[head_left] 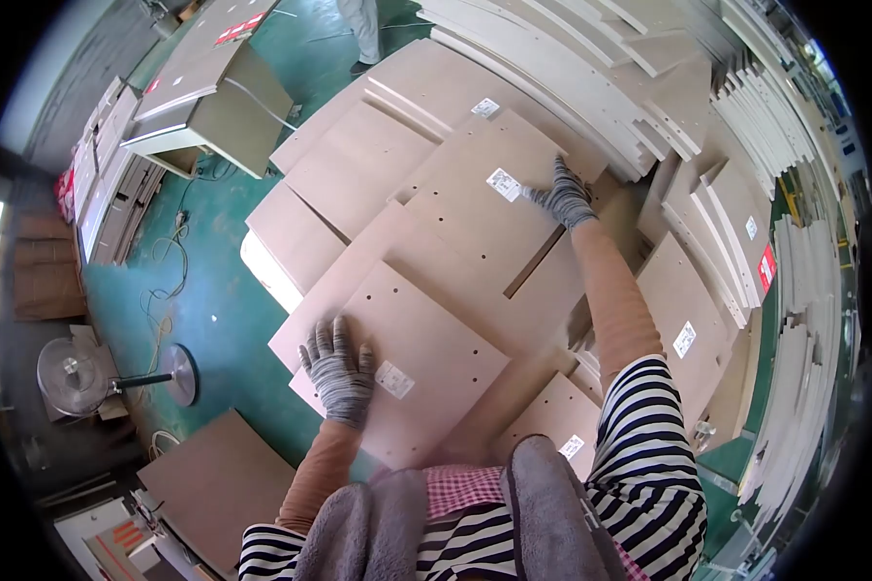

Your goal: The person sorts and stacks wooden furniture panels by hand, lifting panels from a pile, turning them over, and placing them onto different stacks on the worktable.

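My left hand (pixel 339 378), in a grey striped knit glove, lies flat with fingers spread on the left edge of a pinkish-beige board (pixel 426 334). That board has drilled holes near its corners and a white label beside my hand. Farther forward, my right hand (pixel 566 198), gloved alike, rests with fingers apart on the right edge of a second drilled board (pixel 465 189). A white label (pixel 504 185) sits near its fingertips. Both boards lie over other flat panels, and a narrow dark slot (pixel 534 261) shows near the second one.
More stacked panels (pixel 354 155) lie ahead, with long boards (pixel 543 77) behind. Upright and leaning panels (pixel 722 228) crowd the right. On the green floor (pixel 228 300) at left are a cable and a fan (pixel 76 376). A person's leg (pixel 361 29) shows at the top.
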Demonstrator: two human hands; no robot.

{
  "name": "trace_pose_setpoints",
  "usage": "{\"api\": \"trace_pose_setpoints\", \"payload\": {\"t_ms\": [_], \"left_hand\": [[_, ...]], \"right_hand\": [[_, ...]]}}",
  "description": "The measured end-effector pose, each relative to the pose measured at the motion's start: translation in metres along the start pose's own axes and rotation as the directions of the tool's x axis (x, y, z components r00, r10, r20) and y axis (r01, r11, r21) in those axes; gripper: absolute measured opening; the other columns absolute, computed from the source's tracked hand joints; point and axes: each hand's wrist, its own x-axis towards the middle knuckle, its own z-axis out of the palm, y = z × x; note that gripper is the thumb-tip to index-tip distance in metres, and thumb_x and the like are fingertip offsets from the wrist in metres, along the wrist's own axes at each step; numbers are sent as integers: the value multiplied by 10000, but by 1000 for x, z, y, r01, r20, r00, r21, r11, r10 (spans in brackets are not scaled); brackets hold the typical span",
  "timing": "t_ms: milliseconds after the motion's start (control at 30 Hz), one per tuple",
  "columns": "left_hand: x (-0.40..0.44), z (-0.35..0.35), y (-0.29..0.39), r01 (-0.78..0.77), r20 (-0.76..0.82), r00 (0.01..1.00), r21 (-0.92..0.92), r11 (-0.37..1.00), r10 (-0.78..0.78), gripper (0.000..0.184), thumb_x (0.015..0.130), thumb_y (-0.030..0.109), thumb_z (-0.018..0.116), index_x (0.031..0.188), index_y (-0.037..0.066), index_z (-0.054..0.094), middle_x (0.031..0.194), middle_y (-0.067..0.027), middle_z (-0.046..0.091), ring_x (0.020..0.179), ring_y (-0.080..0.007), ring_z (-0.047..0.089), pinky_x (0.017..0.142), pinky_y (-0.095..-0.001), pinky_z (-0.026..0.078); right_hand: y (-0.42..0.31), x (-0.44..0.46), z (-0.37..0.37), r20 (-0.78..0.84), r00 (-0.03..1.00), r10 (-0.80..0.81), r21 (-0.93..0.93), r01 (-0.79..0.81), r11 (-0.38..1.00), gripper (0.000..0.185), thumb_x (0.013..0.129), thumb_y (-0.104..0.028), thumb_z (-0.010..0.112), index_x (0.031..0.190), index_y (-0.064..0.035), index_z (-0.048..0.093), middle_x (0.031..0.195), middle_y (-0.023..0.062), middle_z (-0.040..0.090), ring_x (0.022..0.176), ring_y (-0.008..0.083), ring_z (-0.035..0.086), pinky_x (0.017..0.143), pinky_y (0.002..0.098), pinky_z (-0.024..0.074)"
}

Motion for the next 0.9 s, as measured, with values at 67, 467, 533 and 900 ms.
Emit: {"api": "trace_pose_setpoints", "payload": {"t_ms": [67, 467, 533, 900], "left_hand": [[0, -2, 0, 1, 12, 1000, -5, 1000, -1, 596, 873, 382, 508, 1381, 89, 401, 1388, -233, 381, 1323, -396, 313, 1121, -556, 131], [1, 1, 0, 11, 2, 1000, 4, 1000, -11, 592, 867, 375, 531, 1352, 50, 432, 1369, -234, 403, 1319, -397, 321, 1120, -555, 148], [3, 1, -1, 4, -14, 1000, -4, 1000, -4, 592, 876, 394, 520, 1353, 55, 430, 1371, -235, 401, 1319, -395, 322, 1117, -556, 153], [-7, 5, -10, -1, -44, 999, 17, 1000, 2, 595, 869, 365, 561, 1383, 106, 413, 1406, -190, 393, 1321, -358, 340, 1120, -519, 182]], "right_hand": [[8, 12, 2, 94, 996, -5, -2, 5, 1000, 1128, 680, -649, 692, 1484, -57, 169, 1469, 217, 335, 1381, 335, 299, 1141, 483, 192], [0, 62, -39, 209, 976, 53, 498, -153, 854, 834, 767, -502, 711, 1385, -38, 399, 1380, 154, 462, 1254, 249, 461, 1046, 334, 373], [2, 73, -43, 143, 989, 36, 460, -99, 883, 776, 767, -489, 719, 1345, -46, 452, 1323, 134, 512, 1185, 237, 507, 1005, 339, 411], [47, -85, -207, -130, 984, -119, 572, 172, 802, 536, 792, -312, 756, 1257, -122, 571, 1180, 59, 601, 1052, 173, 566, 912, 340, 489]]}}
